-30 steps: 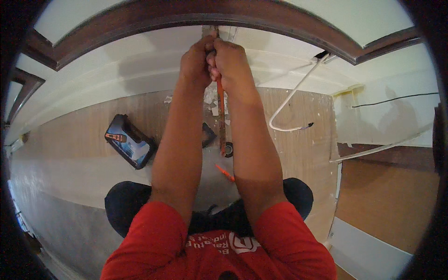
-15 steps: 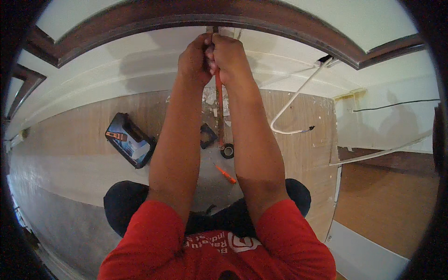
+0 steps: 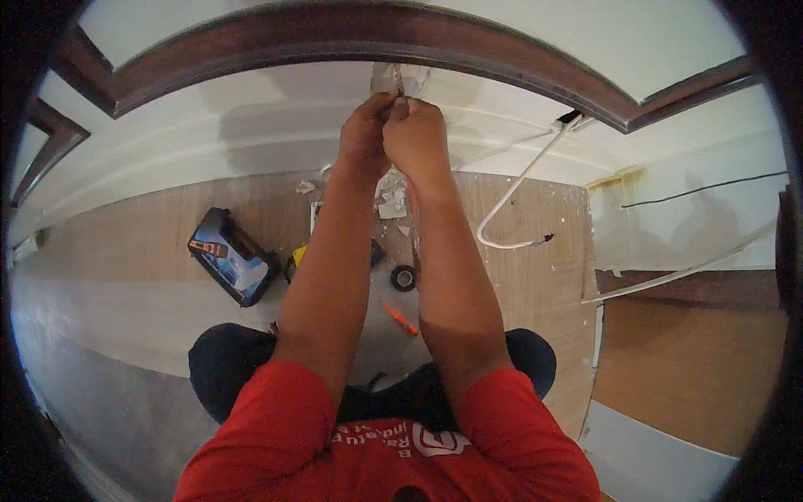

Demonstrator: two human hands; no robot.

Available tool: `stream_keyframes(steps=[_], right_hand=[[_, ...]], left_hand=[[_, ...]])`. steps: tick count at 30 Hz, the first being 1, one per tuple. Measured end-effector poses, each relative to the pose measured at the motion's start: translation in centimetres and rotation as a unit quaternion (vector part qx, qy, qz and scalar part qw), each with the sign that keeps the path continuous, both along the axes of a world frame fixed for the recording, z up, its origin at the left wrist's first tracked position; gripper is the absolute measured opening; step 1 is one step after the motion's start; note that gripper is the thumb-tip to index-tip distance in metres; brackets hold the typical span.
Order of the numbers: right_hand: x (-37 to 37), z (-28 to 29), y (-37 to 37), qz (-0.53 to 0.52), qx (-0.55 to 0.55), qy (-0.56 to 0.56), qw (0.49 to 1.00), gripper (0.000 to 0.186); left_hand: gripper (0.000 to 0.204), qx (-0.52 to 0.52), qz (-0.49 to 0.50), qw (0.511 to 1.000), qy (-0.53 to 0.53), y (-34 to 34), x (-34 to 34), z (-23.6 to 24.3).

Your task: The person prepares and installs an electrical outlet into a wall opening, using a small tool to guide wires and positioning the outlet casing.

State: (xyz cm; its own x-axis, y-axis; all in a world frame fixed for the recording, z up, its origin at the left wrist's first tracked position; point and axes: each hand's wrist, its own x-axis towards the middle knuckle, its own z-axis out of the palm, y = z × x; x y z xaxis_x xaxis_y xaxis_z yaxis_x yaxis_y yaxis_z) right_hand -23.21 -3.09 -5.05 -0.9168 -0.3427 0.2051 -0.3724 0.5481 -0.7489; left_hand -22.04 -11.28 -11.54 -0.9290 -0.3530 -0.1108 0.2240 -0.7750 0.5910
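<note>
Both of my hands are together in front of the white wall, below the dark wooden frame. My left hand (image 3: pixel 365 138) is closed, its thumb and fingertips pinched at the upper end. Beside and touching it, my right hand (image 3: pixel 416 138) is closed too. Between them they grip a thin orange cable (image 3: pixel 413 205), which hangs down along my right forearm to the floor. Above my fingertips a reddish length runs up to a rough, chipped patch (image 3: pixel 385 79) in the wall. My fingers hide the part of the cable they hold.
Broken plaster (image 3: pixel 391 197) lies below my hands. On the floor are a black tape roll (image 3: pixel 403 278), an orange screwdriver (image 3: pixel 401 320), a dark case (image 3: pixel 234 258) and a partly hidden yellow item (image 3: pixel 299 253). A white cable (image 3: pixel 520 177) hangs from the wall at right.
My hands have come down slightly, baring the wall patch above them. The cable's lower length now sits closer to my right forearm. The yellow item shows beside my left forearm.
</note>
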Motion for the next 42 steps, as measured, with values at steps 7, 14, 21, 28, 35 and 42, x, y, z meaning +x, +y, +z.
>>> stream_keyframes(steps=[7,14,21,28,35,42], right_hand=[[1.6,-0.6,-1.2,-0.008,0.013,0.074,0.997,0.029],[1.6,0.9,0.2,0.025,-0.303,-0.436,0.847,0.03],[1.4,-0.6,0.1,0.048,-0.439,-0.548,0.711,0.021],[0.6,-1.8,-0.5,0.075,-0.488,-0.576,0.651,0.018],[0.8,-2.1,-1.1,0.082,-0.504,-0.557,0.655,0.017],[0.4,-2.1,-1.4,0.071,-0.549,-0.547,0.628,0.014]], left_hand=[[0.025,-0.152,0.041,0.986,-0.053,-1.3,0.4,-0.2],[0.026,0.089,-0.071,0.993,-0.041,-1.2,1.6,1.1],[0.03,0.099,-0.153,0.983,0.004,-1.7,2.4,0.2],[0.025,0.071,-0.099,0.99,-0.065,-2.2,2.1,0.5],[0.021,0.025,-0.027,0.989,-0.141,-2.5,1.9,0.7],[0.02,-0.066,0.044,0.968,-0.237,-1.6,1.8,3.7]])
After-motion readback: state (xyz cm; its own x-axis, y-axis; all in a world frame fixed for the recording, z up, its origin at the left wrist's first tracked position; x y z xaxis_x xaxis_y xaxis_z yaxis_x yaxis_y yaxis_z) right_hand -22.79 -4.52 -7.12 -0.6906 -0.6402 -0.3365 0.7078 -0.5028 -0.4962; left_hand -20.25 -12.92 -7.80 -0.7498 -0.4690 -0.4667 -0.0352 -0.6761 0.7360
